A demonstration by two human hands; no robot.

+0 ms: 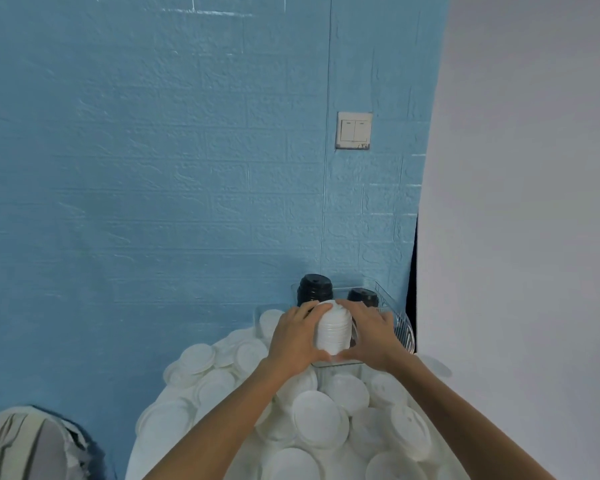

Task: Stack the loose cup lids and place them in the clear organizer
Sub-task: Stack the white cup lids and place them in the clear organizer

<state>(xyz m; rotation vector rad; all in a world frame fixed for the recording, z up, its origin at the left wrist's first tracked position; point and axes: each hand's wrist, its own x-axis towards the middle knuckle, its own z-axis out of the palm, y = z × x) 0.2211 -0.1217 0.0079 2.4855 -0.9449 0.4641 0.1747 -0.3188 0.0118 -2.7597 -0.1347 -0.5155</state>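
A stack of white cup lids (333, 329) stands between both hands over the clear organizer (404, 329). My left hand (297, 337) grips its left side, fingers curled over the top. My right hand (369, 332) grips its right side, and the two thumbs meet in front of the stack. Two stacks of black lids (315, 288) stand in the organizer behind the white stack, the right one (362, 296) partly hidden. Several loose white lids (319, 419) lie heaped on the white table in front.
A blue brick-textured wall (187, 168) rises right behind the organizer, with a light switch (354, 130) on it. A white panel (520, 202) stands at the right. A grey bag (28, 445) sits at the lower left.
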